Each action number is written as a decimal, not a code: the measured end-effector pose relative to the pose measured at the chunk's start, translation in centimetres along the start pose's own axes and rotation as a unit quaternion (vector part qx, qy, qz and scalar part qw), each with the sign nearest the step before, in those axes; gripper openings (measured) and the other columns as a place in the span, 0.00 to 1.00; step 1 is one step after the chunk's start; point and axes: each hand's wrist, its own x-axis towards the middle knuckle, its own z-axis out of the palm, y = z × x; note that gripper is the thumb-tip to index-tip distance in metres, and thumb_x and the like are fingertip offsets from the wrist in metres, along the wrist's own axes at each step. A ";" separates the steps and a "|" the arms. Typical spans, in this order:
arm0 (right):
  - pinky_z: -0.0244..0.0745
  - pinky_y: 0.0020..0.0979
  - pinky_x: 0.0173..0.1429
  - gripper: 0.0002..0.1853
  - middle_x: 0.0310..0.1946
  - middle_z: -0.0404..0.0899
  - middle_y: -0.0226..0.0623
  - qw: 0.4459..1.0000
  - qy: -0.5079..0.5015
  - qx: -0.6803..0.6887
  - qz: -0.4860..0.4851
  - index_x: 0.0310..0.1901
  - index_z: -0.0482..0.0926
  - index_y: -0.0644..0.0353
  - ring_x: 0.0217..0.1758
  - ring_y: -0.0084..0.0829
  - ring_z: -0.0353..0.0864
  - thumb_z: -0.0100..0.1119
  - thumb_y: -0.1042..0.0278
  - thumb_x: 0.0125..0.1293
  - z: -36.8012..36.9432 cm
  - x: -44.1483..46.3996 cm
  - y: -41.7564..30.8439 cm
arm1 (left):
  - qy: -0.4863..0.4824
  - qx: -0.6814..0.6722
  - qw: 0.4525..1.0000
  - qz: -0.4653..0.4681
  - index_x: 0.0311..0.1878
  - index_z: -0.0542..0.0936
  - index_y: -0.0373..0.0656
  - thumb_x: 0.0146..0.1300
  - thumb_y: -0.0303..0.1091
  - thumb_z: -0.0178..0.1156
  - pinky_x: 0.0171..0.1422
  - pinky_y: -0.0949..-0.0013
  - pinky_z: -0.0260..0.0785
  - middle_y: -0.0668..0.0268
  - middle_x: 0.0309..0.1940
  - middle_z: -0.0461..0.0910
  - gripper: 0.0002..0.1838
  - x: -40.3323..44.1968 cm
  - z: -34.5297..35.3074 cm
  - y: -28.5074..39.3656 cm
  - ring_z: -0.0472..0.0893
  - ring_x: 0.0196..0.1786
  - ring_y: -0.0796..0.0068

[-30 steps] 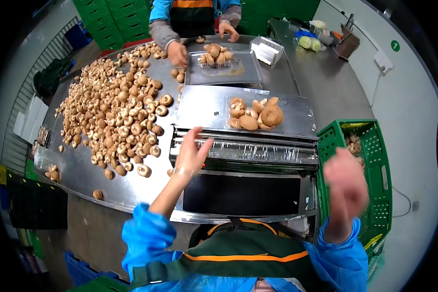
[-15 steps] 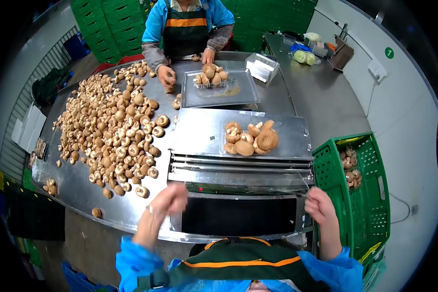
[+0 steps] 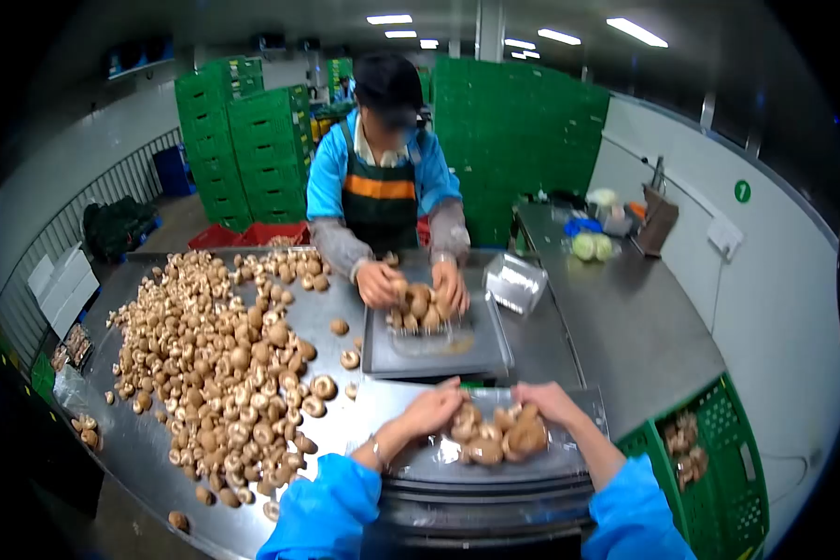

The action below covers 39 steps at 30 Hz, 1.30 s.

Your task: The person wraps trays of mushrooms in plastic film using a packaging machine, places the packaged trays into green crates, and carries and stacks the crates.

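A clear tray of brown mushrooms (image 3: 499, 435) sits on the metal plate of the wrapping machine, with shiny clear plastic film (image 3: 562, 439) about it. My left hand (image 3: 439, 408) is at the tray's far left corner, its fingers closed on the film's edge. Opposite, my right hand (image 3: 548, 402) is at the far right corner, also closed on the film, its fingertips close to the mushrooms. The film is thin and slightly blurred, so its full outline cannot be made out.
Across the table a co-worker (image 3: 387, 191) handles mushrooms on a metal tray (image 3: 387, 362). Loose mushrooms (image 3: 238, 359) are heaped on the left. Stacked clear trays (image 3: 516, 283) stand behind right. A green crate (image 3: 733, 443) holding packed mushrooms is at the right.
Both my hands have moved forward from the machine's near side to the far corners of the mushroom tray. My view has tilted up. The co-worker's hands are now both at their mushrooms.
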 end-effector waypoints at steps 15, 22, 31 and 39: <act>0.80 0.39 0.26 0.34 0.42 0.75 0.46 0.899 -0.227 0.317 0.202 0.50 0.68 0.68 0.33 0.39 0.80 0.37 0.39 0.63 -1.3 -13.6 -4.4 | -0.255 -0.271 0.922 -0.103 0.67 0.47 0.50 0.62 0.64 0.27 0.28 0.76 0.75 0.55 0.53 0.68 0.37 -12.3 -1.8 10.4 0.77 0.44 0.66; 0.81 0.38 0.33 0.33 0.50 0.70 0.46 0.887 -0.255 0.288 0.257 0.56 0.63 0.68 0.41 0.40 0.78 0.32 0.42 0.66 2.9 -25.6 -3.6 | -0.297 -0.438 0.825 -0.200 0.68 0.45 0.48 0.63 0.59 0.40 0.40 0.75 0.76 0.55 0.64 0.53 0.37 -24.4 1.7 10.9 0.64 0.62 0.60; 0.67 0.23 0.16 0.21 0.29 0.75 0.35 0.917 0.070 0.325 0.220 0.48 0.69 0.62 0.21 0.23 0.75 0.41 0.52 0.67 9.9 -31.9 4.9 | 0.106 -0.405 0.861 -0.288 0.36 0.76 0.39 0.65 0.39 0.49 0.25 0.77 0.66 0.66 0.26 0.79 0.13 -27.6 11.0 0.8 0.74 0.22 0.81; 0.46 0.16 0.09 0.08 0.13 0.55 0.19 0.693 0.305 0.574 0.312 0.45 0.66 0.54 0.09 0.12 0.53 0.45 0.70 0.65 7.2 -39.3 4.6 | 0.282 -0.511 0.710 -0.393 0.32 0.74 0.39 0.65 0.40 0.47 0.13 0.80 0.45 0.73 0.11 0.65 0.14 -36.0 12.2 6.4 0.55 0.09 0.86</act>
